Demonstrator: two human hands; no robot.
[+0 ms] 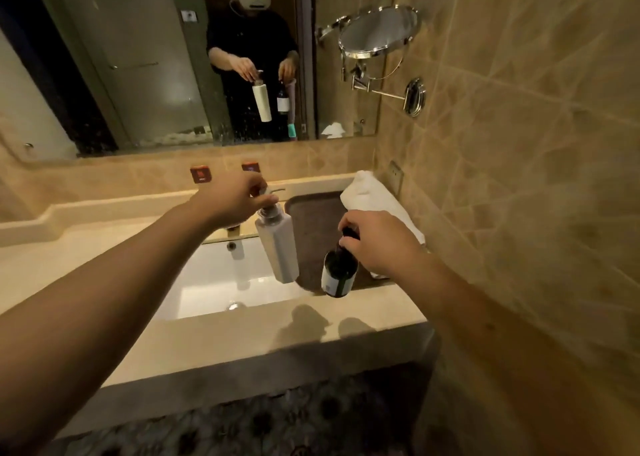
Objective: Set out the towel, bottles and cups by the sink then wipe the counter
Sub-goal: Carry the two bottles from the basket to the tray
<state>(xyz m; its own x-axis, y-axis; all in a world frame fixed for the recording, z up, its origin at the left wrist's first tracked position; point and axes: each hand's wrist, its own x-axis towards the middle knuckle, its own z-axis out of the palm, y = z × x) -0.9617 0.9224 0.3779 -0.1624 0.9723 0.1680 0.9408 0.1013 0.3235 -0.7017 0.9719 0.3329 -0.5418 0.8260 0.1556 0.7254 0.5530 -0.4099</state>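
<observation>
My left hand (231,199) grips the pump top of a white square bottle (280,249), which hangs tilted above the right edge of the sink (221,282). A dark green bottle (338,275) with a pale label dangles by its neck from my right hand (381,240), just above the near edge of a dark tray (313,213) on the counter. A folded white towel (372,197) lies along the tray's right side against the wall, partly hidden by my right hand. No cups are in sight.
The beige counter (263,334) runs around the sink, with a gold tap (232,231) behind it. A wall mirror (156,57) hangs behind, and a round chrome swing mirror (379,31) juts from the right tiled wall. Two small red boxes (200,174) stand on the back ledge.
</observation>
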